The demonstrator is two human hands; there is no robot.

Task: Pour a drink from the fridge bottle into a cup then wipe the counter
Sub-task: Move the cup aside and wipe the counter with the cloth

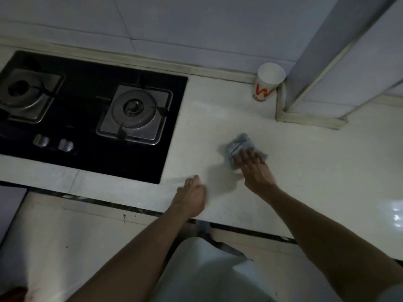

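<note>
White table (305, 171): a grey cloth (239, 144) is pressed flat by right hand (255, 168) fingers; left hand (192, 197) loosely curled, empty, at 8 o'clock.

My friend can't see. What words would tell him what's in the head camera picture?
A person's right hand presses a grey cloth flat on a white counter, while the left hand rests near the counter's front edge. A paper cup stands in the back corner, and a two-burner stove sits to the left.

White paper cup (268, 81) upright in the counter (316, 171) corner; crumpled, seemingly grey-blue cloth (239, 146) mid-counter.
</note>
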